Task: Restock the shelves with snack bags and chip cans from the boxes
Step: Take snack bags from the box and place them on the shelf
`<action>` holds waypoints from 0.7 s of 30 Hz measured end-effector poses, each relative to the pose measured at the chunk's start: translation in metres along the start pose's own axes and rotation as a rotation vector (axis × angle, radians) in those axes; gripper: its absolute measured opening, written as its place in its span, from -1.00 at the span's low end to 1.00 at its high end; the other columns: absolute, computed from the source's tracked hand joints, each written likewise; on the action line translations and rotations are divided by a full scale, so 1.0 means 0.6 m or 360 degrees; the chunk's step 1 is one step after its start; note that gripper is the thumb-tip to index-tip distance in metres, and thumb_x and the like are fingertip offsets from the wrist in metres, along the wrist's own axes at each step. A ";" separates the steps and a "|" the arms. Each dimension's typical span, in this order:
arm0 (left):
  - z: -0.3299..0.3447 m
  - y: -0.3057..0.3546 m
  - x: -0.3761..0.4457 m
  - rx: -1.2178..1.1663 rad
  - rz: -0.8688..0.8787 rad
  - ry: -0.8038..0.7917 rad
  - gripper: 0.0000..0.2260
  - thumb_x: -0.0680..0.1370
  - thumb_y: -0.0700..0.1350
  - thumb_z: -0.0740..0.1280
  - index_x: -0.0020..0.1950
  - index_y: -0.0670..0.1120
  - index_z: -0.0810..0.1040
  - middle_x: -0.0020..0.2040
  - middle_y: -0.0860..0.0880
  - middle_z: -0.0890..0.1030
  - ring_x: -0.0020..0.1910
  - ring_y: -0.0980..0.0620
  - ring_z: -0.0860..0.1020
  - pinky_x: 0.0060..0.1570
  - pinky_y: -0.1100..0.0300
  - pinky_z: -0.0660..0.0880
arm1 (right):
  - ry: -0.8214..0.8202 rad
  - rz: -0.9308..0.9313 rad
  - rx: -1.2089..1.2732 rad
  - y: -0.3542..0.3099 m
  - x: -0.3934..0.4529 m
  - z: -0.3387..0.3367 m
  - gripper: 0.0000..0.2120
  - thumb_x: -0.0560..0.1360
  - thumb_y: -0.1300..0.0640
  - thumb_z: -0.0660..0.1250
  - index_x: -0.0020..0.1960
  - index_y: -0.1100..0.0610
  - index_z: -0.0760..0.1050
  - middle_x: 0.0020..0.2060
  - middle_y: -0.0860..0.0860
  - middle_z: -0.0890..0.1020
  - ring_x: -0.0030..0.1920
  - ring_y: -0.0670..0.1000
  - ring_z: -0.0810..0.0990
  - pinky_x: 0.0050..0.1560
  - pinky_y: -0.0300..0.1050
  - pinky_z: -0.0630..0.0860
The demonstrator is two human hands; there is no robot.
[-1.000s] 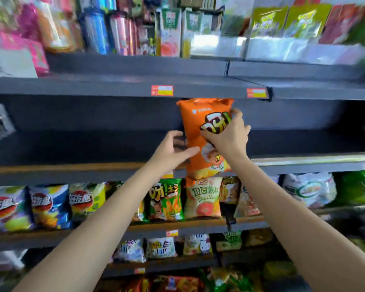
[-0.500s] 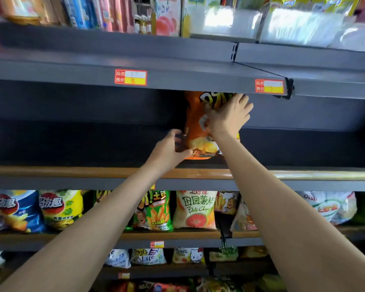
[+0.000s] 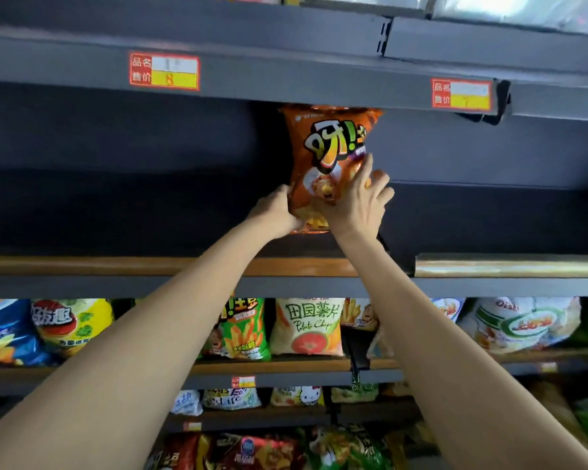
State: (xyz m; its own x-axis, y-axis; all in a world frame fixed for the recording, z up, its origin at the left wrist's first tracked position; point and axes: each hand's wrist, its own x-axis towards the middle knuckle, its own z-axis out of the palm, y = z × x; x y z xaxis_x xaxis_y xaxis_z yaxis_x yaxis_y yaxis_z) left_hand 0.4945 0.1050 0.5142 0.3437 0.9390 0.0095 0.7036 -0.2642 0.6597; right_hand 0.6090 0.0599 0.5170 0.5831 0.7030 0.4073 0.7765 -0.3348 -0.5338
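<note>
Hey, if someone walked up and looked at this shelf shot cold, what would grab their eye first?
The bright orange snack bag stands upright at the middle of a dark, otherwise bare shelf, its top just under the shelf above. The left hand grips its lower left edge, and the right hand lies on its lower front with fingers spread. Next, the red and yellow price tag upper left, and the colourful bags crowding the shelves below.

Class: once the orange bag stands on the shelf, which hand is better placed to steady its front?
Probably the right hand: its fingers already spread across the orange bag front, while the left hand only grips the lower-left edge.
</note>
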 end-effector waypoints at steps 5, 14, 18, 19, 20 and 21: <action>-0.004 -0.008 -0.036 0.0022 0.0169 0.0374 -0.60 0.52 -0.22 0.26 0.35 -0.10 0.32 0.28 -0.09 0.46 0.21 -0.10 0.47 0.21 -0.04 0.40 | 0.0095 0.0020 0.0094 0.004 -0.028 -0.014 -0.11 0.41 -0.15 0.38 0.52 0.11 -0.03 0.40 0.17 0.16 0.33 0.20 0.22 0.22 0.10 0.29; 0.012 -0.222 -0.291 -0.0096 0.0706 0.0912 -0.73 0.44 -0.29 0.17 0.12 -0.23 0.46 0.00 -0.13 0.51 -0.07 0.02 0.48 0.00 0.15 0.37 | 0.0390 -0.0519 0.0509 -0.009 -0.277 0.011 -0.57 0.46 0.20 0.21 0.31 0.28 0.33 0.17 0.24 0.38 0.16 0.19 0.36 0.03 -0.07 0.23; 0.063 -0.380 -0.396 0.0088 0.0383 0.0544 -0.73 0.49 -0.31 0.24 0.19 -0.21 0.42 0.07 -0.16 0.47 -0.01 -0.12 0.46 -0.04 -0.01 0.43 | 0.0017 -0.0502 0.0351 0.024 -0.436 0.107 -0.60 0.48 0.28 0.23 0.28 0.30 0.26 0.16 0.37 0.38 0.12 0.17 0.20 0.04 0.01 0.22; 0.073 -0.420 -0.423 0.0129 0.0300 0.0449 -0.72 0.49 -0.32 0.26 0.20 -0.20 0.42 0.07 -0.16 0.46 0.00 -0.13 0.47 -0.04 -0.02 0.43 | -0.0153 -0.0456 0.0284 0.038 -0.479 0.140 -0.62 0.49 0.27 0.22 0.28 0.32 0.26 0.16 0.37 0.37 0.11 0.18 0.19 0.04 0.06 0.23; 0.084 -0.456 -0.440 0.0168 0.0254 0.0374 -0.71 0.49 -0.33 0.27 0.21 -0.21 0.42 0.06 -0.17 0.47 -0.02 -0.14 0.48 -0.05 -0.03 0.43 | -0.0283 -0.0421 0.0224 0.055 -0.518 0.171 -0.64 0.50 0.26 0.22 0.25 0.35 0.29 0.15 0.36 0.37 0.10 0.19 0.20 0.04 0.11 0.26; 0.097 -0.489 -0.454 0.0204 0.0226 0.0305 -0.70 0.47 -0.34 0.29 0.20 -0.22 0.42 0.04 -0.17 0.48 -0.05 -0.15 0.50 -0.06 -0.05 0.43 | -0.0404 -0.0389 0.0158 0.074 -0.553 0.201 -0.66 0.49 0.27 0.23 0.23 0.35 0.32 0.15 0.34 0.37 0.10 0.19 0.21 0.04 0.15 0.29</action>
State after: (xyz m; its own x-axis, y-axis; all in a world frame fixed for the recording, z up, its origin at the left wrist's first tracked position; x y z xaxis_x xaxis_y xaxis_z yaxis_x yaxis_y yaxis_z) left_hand 0.2304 -0.0860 0.2745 0.3293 0.9118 0.2455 0.7339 -0.4107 0.5410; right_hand 0.4213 -0.1126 0.2686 0.2956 0.8921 0.3416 0.8513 -0.0837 -0.5180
